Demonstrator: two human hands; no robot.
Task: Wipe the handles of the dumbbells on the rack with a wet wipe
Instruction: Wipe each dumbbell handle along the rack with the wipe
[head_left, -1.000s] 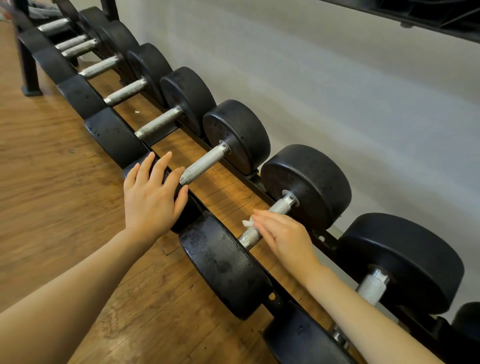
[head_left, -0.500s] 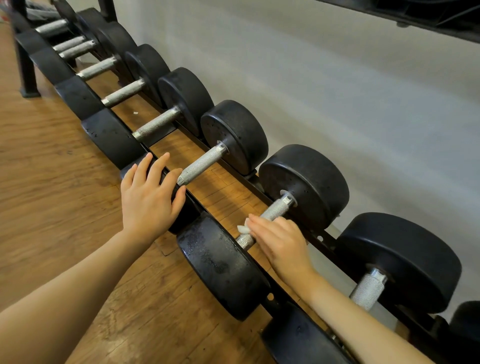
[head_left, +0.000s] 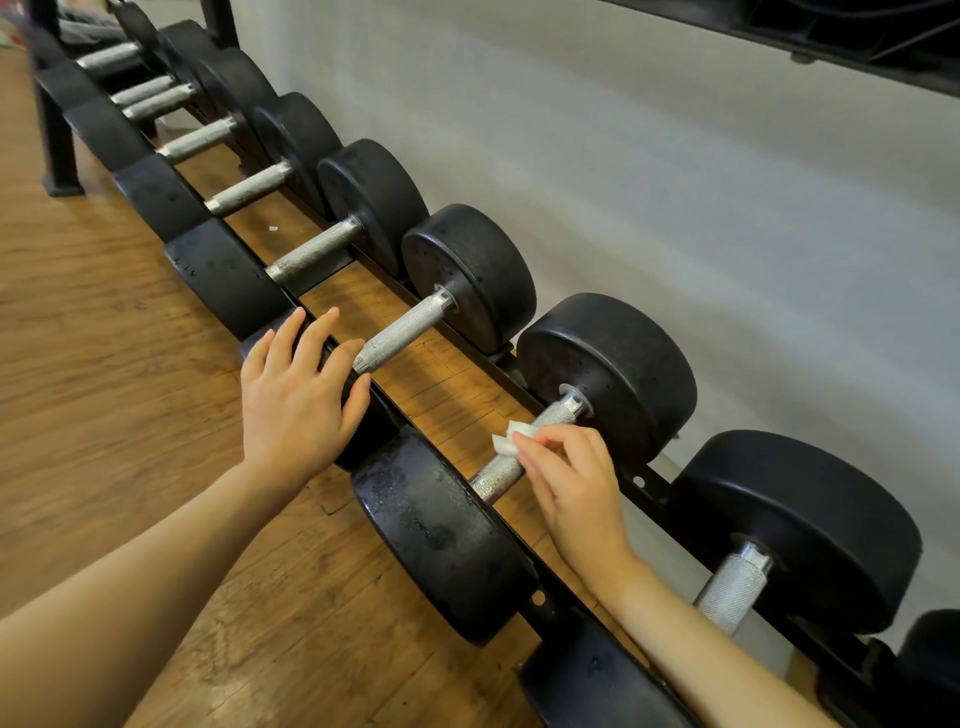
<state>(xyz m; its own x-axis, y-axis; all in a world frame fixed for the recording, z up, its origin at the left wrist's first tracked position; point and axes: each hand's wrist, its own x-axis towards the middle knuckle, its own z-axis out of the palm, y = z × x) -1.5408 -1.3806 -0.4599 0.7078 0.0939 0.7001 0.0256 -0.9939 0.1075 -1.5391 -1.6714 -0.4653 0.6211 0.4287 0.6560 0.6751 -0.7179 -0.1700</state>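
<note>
Left hand: the left hand lies flat, fingers straight and spread, on the near black round rubber head of the neighbouring dumbbell — bracing, gripping nothing.

Neighbouring handle: the knurled silver steel handle begins just beyond the left fingertips and runs up and to the right, away from them; it looks like the next one due, judged from the row.

Wet wipe: the small crumpled white wet wipe is pinched at the tips of the right fingers and pressed against the handle being cleaned.

Handle in work: the knurled silver steel handle of the dumbbell under the wipe passes beneath the right fingertips; its long axis slants from lower left, at the near black head, to upper right, at the far black head.

Right hand: the right hand is curled over the wipe from the near-right side of the handle — the nearer hand for this job.

Deciding relation: the wipe sits at mid-handle, with bare knurling both above and below the fingers, so strokes should probably follow the slanted axis.

Rack: the black metal rack rail runs just behind the right hand.
</note>
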